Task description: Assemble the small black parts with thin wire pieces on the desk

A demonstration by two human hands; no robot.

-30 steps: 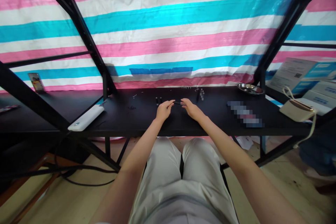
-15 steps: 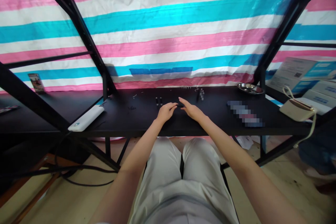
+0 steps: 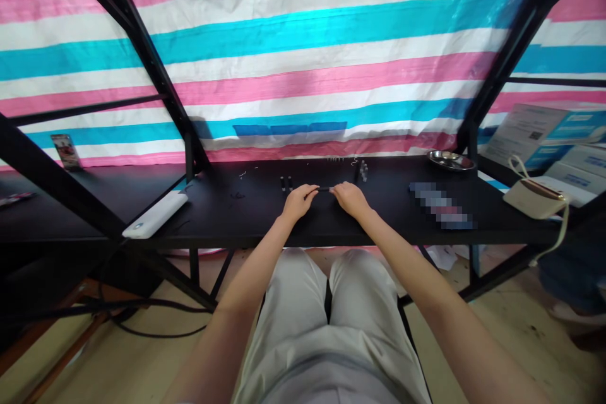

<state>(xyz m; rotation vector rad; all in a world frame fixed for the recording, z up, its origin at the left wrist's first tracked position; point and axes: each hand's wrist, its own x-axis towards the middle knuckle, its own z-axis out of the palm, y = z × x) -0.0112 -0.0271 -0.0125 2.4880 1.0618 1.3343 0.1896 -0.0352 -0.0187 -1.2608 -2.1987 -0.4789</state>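
A slim black tube [image 3: 324,189] lies level between my two hands, low over the black table [image 3: 237,218]. My left hand [image 3: 300,200] is closed on its left end, thumb and fingers pinched together. At the other end, the fingers of my right hand [image 3: 351,199] are closed on its pale tip. Its exact kind is too small to make out. Just beyond my left hand stand two short black tubes [image 3: 286,184] with light bands. Behind my right hand are several small grey-white pieces [image 3: 363,170] in a cluster, with a dark upright piece [image 3: 357,172] beside them.
A row of tiny pale pieces [image 3: 335,158] runs along the table's back edge. A metal dish [image 3: 451,161] and a blurred-out flat item [image 3: 441,205] lie to the right, near a cream handbag [image 3: 537,197]. Leftward is a white power bank-like device [image 3: 156,214]. Black frame posts [image 3: 146,60] flank the table.
My right hand's fingers, stretched out before, have closed onto the right end of the black tube. My left hand keeps its pinch in nearly the same place.
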